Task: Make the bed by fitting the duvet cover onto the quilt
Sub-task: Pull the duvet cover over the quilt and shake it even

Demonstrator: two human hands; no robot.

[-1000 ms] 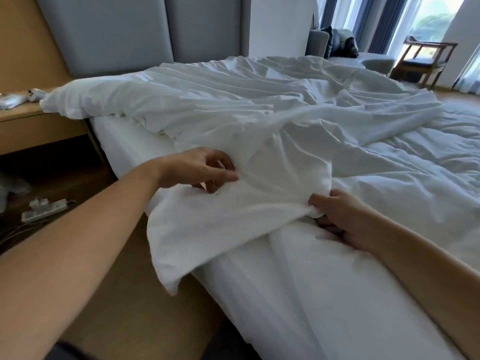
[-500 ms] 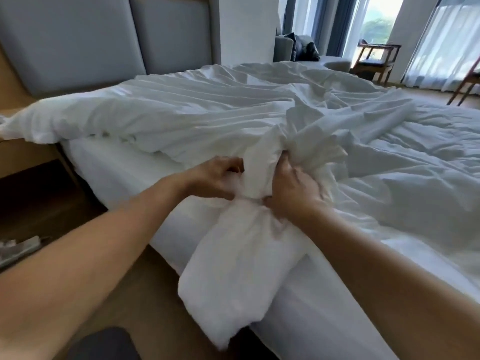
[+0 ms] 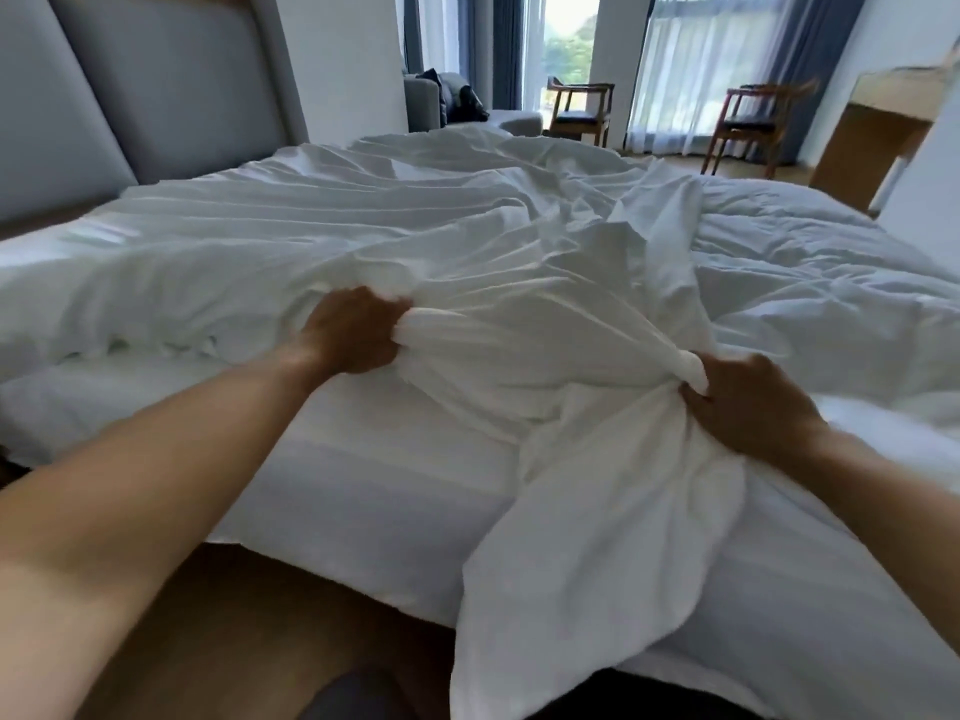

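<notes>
Two sets of fingers are curled tight into bunched white cloth. The left hand (image 3: 353, 332) grips a gathered fold of the crumpled white fabric duvet cover (image 3: 519, 324) at about nine o'clock from the middle of the view; the right hand (image 3: 748, 407) clutches another knot of the same cloth at about three o'clock. Between the two hands the cover is pulled into taut folds, and from the right hand's grip a loose flap hangs towards six o'clock over the side of the white mattress (image 3: 363, 485). The puffy white quilt (image 3: 810, 283) lies spread on the bed at two o'clock, beside and partly under the cover. At eleven o'clock stands the grey padded headboard (image 3: 171, 90); at one o'clock two wooden armchairs (image 3: 579, 111) sit before sheer-curtained windows (image 3: 696, 65).
</notes>
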